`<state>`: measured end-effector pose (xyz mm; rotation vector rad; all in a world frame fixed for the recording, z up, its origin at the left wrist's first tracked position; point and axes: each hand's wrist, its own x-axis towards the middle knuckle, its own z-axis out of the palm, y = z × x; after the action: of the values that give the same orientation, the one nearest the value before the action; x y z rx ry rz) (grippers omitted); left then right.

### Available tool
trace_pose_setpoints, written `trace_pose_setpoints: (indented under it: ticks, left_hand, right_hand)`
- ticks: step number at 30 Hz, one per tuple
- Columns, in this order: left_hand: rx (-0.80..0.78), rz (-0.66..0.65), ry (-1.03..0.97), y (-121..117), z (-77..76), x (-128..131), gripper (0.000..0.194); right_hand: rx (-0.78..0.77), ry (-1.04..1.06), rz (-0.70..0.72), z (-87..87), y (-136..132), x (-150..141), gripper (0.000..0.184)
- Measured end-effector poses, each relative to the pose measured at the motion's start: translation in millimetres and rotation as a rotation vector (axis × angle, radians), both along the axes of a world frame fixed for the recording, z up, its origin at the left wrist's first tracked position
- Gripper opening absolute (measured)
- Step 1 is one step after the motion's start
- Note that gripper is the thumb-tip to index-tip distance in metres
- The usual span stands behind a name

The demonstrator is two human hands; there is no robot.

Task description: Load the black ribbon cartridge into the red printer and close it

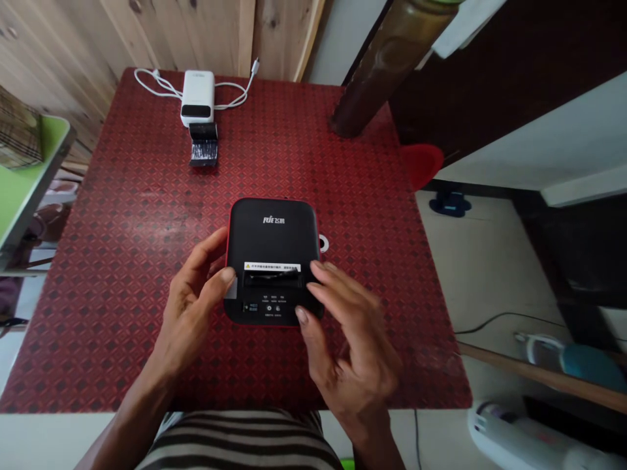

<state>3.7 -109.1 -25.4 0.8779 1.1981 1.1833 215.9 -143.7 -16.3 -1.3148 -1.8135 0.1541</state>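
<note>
A black receipt printer [274, 241] with red sides lies on the patterned red table, its paper slot, buttons and warning label facing up. My left hand [193, 303] grips its left side, the thumb on the top edge by a pale sticker and the fingers down along the side. My right hand [350, 333], slightly blurred, is over the right edge and front right corner, fingers and thumb spread apart. Whether its fingertips press on the casing I cannot tell. A white ring-shaped thing [324, 243] shows partly beyond the printer's right side.
A white power bank [198, 94] with a white cable [240, 94] lies at the back left, a crumpled dark strip [203, 145] before it. A brown post [372, 78] rises at the table's back right. A green-topped table [24, 170] stands to the left, a red stool [422, 164] to the right.
</note>
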Motion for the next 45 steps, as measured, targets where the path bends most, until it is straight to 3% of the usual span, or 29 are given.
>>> trace_pose_setpoints:
  ticks: [5,11,25,30,34,40,45]
  left_hand:
    - [-0.017,-0.028,0.033,-14.2,-0.4,-7.0,0.053]
    - [-0.027,-0.009,0.041,-12.3,3.0,-2.8,0.049]
    - [-0.092,0.088,-0.024,-7.1,9.9,10.6,0.051]
    - [-0.086,0.067,0.030,-8.7,9.2,10.4,0.053]
    - [-0.058,0.040,0.067,-9.8,9.6,7.4,0.052]
    - [0.001,-0.042,0.052,-7.9,2.3,-5.0,0.055]
    - [0.024,-0.020,0.051,-7.4,-10.5,-13.9,0.049]
  right_hand:
    - [-0.048,0.152,-0.176,-20.8,-28.0,1.9,0.049]
    - [-0.215,0.269,-0.237,-38.7,-44.3,-10.2,0.061]
    - [-0.241,0.209,-0.250,-45.5,-35.3,-1.6,0.044]
    - [-0.240,0.171,-0.233,-41.1,-32.3,3.9,0.048]
    - [-0.233,0.161,-0.174,-27.6,-24.0,14.5,0.049]
    - [-0.088,0.066,-0.116,7.0,18.1,15.9,0.034]
    - [-0.165,0.150,-0.103,11.4,53.4,-6.2,0.027]
